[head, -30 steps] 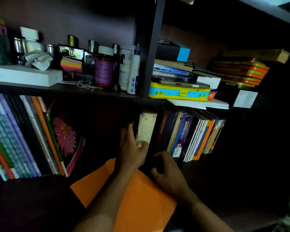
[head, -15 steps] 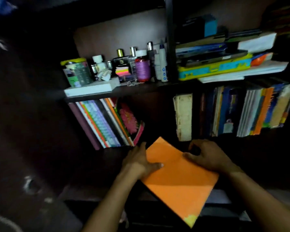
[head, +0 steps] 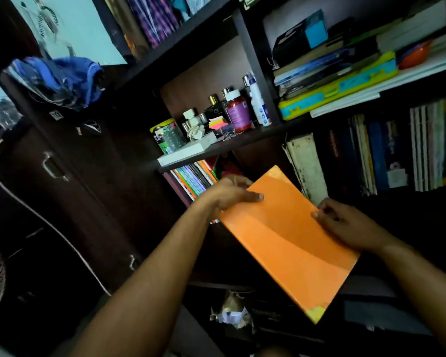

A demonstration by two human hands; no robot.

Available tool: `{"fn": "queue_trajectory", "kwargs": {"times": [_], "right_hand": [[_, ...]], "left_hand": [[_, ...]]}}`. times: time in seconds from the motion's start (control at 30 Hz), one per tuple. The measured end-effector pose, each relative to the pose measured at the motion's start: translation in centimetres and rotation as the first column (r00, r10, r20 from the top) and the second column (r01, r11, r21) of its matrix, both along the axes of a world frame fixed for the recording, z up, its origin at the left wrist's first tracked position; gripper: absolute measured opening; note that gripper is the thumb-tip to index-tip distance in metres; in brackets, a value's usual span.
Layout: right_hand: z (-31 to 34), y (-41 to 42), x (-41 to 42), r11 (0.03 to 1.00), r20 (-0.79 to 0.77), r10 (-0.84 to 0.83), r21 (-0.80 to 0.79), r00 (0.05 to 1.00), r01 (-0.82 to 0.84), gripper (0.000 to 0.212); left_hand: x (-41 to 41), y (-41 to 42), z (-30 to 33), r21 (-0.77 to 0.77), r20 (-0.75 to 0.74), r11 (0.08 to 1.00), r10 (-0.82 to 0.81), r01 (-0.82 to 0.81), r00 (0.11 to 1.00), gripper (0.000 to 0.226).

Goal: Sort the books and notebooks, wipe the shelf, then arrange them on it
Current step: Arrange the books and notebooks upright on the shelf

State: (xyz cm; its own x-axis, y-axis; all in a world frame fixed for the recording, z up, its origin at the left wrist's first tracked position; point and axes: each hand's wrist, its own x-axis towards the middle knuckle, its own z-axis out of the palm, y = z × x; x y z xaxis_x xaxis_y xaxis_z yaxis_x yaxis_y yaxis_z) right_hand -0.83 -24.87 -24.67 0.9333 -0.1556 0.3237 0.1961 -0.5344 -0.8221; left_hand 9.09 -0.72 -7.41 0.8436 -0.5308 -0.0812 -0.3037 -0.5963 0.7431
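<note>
Orange notebook (head: 289, 238) held in the air before the shelf (head: 255, 139), left hand (head: 229, 193) and right hand (head: 345, 225) clamped on opposite long edges. Looks thin, light, slick cover; likely flexes, so keep edge grip.

Notebook (head: 289, 240): plain orange cover, yellow patch at one corner. Shelf unit (head: 252, 63): dark brown. Case (head: 340, 88): yellow with light blue panels. Bottle (head: 238, 113): purple label, white cap. Old book (head: 308, 166): off-white, stained spine. Cloth (head: 59, 78): blue. Leaning notebooks (head: 193, 179): orange, green and purple spines.
</note>
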Motion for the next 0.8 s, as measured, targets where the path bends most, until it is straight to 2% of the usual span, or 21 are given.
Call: {"fn": "queue_trajectory", "kwargs": {"times": [0.03,0.1,0.17,0.2,0.27,0.33,0.4,0.43,0.5,0.57,0.63,0.73,0.8], "right_hand": [[0.1,0.4,-0.1,0.999,0.036,-0.037,0.04,0.999,0.036,0.029],[0.5,1.4,-0.3,0.986,0.107,-0.122,0.129,0.987,0.108,0.024],[0.6,2.2,-0.4,0.976,0.154,-0.175,0.159,0.972,0.151,0.026],[0.8,2.7,-0.3,0.976,0.172,-0.183,0.151,0.968,0.158,0.027],[0.9,3.1,-0.5,0.981,0.18,-0.181,0.107,0.967,0.164,0.024],[1.2,3.9,-0.5,0.985,0.173,-0.173,0.055,0.969,0.166,0.02],[1.3,4.9,-0.4,0.973,0.2,-0.219,0.113,0.955,0.199,0.02],[1.4,5.7,-0.2,0.964,0.223,-0.246,0.157,0.943,0.215,0.02],[1.6,7.6,0.8,0.957,0.243,-0.271,0.17,0.931,0.234,0.02],[2.0,9.6,2.6,0.969,0.207,-0.233,0.132,0.95,0.209,0.02],[2.4,11.3,4.6,0.986,0.119,-0.145,0.097,0.982,0.134,0.023],[2.7,13.2,8.7,1.0,0.082,0.007,0.008,0.997,-0.008,0.031],[2.6,13.4,11.2,0.997,0.067,0.023,-0.075,0.997,-0.018,0.049]], "left_hand": [[-0.2,0.4,0.5,-0.069,-0.058,0.997,-0.029,0.025,0.998,0.022],[-0.7,1.9,0.6,-0.337,-0.177,0.941,-0.07,0.006,0.982,0.03],[-1.4,3.5,-1.5,-0.619,-0.259,0.776,-0.059,-0.119,0.964,0.051],[-2.1,4.2,-3.1,-0.701,-0.299,0.685,-0.026,-0.201,0.954,0.06],[-4.2,4.6,-6.9,-0.768,-0.383,0.564,-0.024,-0.304,0.923,0.075],[-6.3,5.3,-9.5,-0.806,-0.401,0.5,-0.066,-0.318,0.914,0.097],[-8.2,5.7,-10.4,-0.813,-0.387,0.521,-0.147,-0.261,0.91,0.12],[-8.8,5.8,-10.6,-0.795,-0.379,0.554,-0.135,-0.248,0.915,0.121],[-8.9,6.2,-11.1,-0.702,-0.337,0.654,0.043,-0.282,0.941,0.101],[-8.0,7.1,-11.6,-0.659,-0.236,0.661,0.271,-0.359,0.933,0.057],[-6.3,9.1,-11.5,-0.65,-0.124,0.646,0.43,-0.4,0.894,0.029],[-3.6,12.7,-10.9,-0.651,0.066,0.616,0.628,-0.443,0.776,0.026],[-2.2,14.0,-11.0,-0.616,0.167,0.64,0.676,-0.46,0.717,0.027]]}}
